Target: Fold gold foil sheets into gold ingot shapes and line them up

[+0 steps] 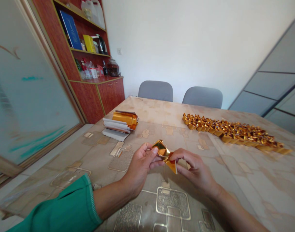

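A partly folded piece of gold foil paper (pixel 163 152) is held above the table between both hands. My left hand (pixel 145 157) pinches its left end, the thumb lying on the shiny face. At the other end, my right hand (pixel 191 162) grips a pointed flap between thumb and fingers, and a pale edge of the paper shows there. Farther back on the left lies a stack of gold foil sheets (pixel 125 120), loosely curled, with white backs showing. To the right stand rows of folded gold paper pieces (pixel 225 130), packed close together.
The table (pixel 162 111) wears a patterned covering. Two grey chairs (pixel 155 90) stand at its far side, before a white wall. A reddish wooden cabinet (pixel 110 96) with filled shelves is at the back left, beside a frosted sliding door (pixel 28 87). Grey panels (pixel 278 75) stand at right.
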`<state>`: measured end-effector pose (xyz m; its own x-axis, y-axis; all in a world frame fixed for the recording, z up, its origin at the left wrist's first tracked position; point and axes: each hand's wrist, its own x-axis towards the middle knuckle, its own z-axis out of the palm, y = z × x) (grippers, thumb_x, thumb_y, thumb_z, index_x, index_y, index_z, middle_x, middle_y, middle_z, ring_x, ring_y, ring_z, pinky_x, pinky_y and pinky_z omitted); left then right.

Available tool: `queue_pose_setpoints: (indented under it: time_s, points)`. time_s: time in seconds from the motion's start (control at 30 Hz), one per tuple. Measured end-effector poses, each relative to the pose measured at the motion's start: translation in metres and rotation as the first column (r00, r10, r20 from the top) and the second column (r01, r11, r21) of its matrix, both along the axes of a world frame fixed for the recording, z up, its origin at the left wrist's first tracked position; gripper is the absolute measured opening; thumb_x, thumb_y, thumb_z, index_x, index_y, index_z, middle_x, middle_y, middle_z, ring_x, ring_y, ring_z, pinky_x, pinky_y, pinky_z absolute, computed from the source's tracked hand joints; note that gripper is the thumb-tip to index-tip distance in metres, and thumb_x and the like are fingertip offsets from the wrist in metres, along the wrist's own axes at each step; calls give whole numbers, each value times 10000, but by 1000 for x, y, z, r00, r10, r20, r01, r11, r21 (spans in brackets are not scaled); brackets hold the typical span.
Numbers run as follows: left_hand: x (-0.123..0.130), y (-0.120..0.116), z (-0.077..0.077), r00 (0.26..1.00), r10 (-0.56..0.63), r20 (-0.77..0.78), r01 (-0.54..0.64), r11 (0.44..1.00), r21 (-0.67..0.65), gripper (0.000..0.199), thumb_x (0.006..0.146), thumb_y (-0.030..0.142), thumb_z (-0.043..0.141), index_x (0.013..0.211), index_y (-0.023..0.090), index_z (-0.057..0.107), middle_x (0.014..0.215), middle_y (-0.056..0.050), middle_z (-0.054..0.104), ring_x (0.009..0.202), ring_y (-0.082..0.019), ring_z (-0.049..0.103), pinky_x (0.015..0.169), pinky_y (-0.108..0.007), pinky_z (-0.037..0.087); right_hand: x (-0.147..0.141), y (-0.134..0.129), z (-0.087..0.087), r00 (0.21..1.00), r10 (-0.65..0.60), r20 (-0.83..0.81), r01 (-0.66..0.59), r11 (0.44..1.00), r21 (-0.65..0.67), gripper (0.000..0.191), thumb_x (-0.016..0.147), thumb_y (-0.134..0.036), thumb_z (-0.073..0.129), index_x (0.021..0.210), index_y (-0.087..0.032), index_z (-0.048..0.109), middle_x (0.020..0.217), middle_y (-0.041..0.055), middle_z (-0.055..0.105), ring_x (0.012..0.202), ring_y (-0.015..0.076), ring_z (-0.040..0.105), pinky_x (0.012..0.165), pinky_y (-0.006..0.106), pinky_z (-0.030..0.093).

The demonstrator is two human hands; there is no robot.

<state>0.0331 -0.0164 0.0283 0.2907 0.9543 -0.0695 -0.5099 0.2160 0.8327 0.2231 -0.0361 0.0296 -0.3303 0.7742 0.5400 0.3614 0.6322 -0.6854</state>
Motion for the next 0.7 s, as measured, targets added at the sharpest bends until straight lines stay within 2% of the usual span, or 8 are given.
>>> queue_pose_setpoints:
  time_s: [0.27, 0.5, 0.7]
  points:
    - [-1, 0, -1, 1000, -5, -25, 5, 1000, 17, 332, 791, 383, 777, 880, 159, 548, 865, -35, 730, 766, -139, 703, 711, -264, 591, 1, -3, -5, 998, 15, -56, -19, 997, -69, 186, 873, -168, 670, 1007, -284, 616, 873, -12, 667, 791, 155, 622, 722, 279, 502]
    - [-2, -1, -1, 1000, -11, -18, 12, 999, 47, 292, 815, 359, 760, 855, 164, 546, 830, -8, 712, 739, -116, 685, 704, -241, 581, 2, -3, 0, 997, 48, -54, -55, 988, -146, 83, 941, -211, 584, 989, -266, 623, 896, 7, 658, 826, 168, 606, 740, 298, 466]
    - [-1, -2, -5, 997, -33, -64, 38, 996, 86, 285, 806, 351, 766, 838, 161, 556, 853, -29, 718, 804, -143, 685, 769, -277, 577, -8, -4, 3, 994, -105, -39, 97, 980, -175, 97, 912, -210, 606, 817, -225, 605, 781, -3, 620, 724, 156, 569, 672, 283, 431]
